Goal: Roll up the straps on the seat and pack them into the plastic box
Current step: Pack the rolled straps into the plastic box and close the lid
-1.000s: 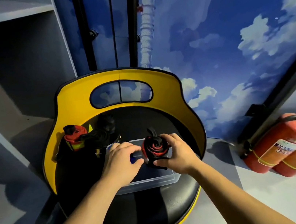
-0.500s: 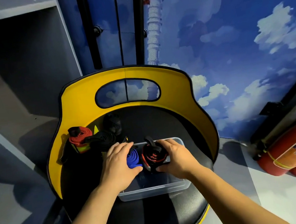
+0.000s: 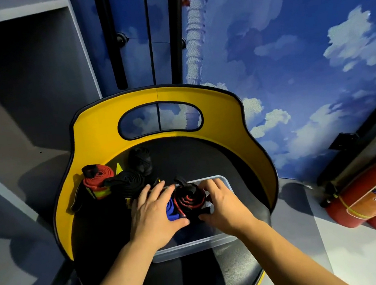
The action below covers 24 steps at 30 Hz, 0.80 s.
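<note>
While the clear plastic box sits on the seat, the left hand cups a blue roll and the right hand pinches a red-and-black roll, both over the box: the packing step, seemingly. Next, seat both rolls snugly, then fetch the loose straps beyond.

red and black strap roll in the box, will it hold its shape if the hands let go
Probably not fully: the red and black strap roll looks like soft webbing, with a loose tail sticking up. Both the left hand and right hand pinch it, suggesting it may spring open. Likely light.
</note>
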Motion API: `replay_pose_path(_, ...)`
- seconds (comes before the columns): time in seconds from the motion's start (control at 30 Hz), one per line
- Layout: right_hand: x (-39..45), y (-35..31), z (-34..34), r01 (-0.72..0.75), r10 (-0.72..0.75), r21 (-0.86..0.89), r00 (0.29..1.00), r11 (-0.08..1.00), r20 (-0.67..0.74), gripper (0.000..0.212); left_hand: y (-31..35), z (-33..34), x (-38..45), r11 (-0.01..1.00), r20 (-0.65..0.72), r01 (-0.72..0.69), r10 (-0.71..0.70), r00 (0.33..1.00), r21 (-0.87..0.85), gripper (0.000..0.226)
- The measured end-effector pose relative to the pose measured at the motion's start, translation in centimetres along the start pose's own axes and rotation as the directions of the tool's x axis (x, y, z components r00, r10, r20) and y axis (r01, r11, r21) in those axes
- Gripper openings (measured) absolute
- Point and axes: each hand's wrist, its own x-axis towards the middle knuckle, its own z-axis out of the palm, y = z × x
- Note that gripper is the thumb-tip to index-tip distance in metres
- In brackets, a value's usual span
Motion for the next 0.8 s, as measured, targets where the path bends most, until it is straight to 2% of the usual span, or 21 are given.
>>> replay_pose_path(0.1,0.2,0.1,0.2,-0.015,0.015,0.006,1.000,1.000,0.015,0.063,0.1,0.1,0.1,0.999,-0.027,-0.005,0.006,1.000,0.037,0.095)
replay_pose_path(0.27,0.7,0.2,0.6,-0.017,0.017,-0.004,0.999,1.000,0.027,0.063,0.0,0.1,0.5,0.999,-0.053,-0.008,0.006,0.999,-0.043,0.089)
replay_pose_path(0.4,1.3,0.3,0.5,0.007,-0.006,-0.032,0.999,0.999,0.031,0.060,-0.2,0.3,0.3,1.000,-0.070,-0.017,0.016,0.997,-0.023,0.086)
replay_pose_path(0.6,1.1,0.0,0.7,0.023,-0.022,-0.061,1.000,0.998,0.004,0.059,0.1,0.3,-0.1,0.988,-0.004,-0.024,0.025,1.000,0.153,0.086)
replay_pose_path(0.8,0.6,-0.2,0.3,-0.006,0.007,-0.008,1.000,1.000,0.019,0.060,0.4,0.0,-0.2,0.984,0.056,-0.020,0.010,0.998,0.179,0.089)
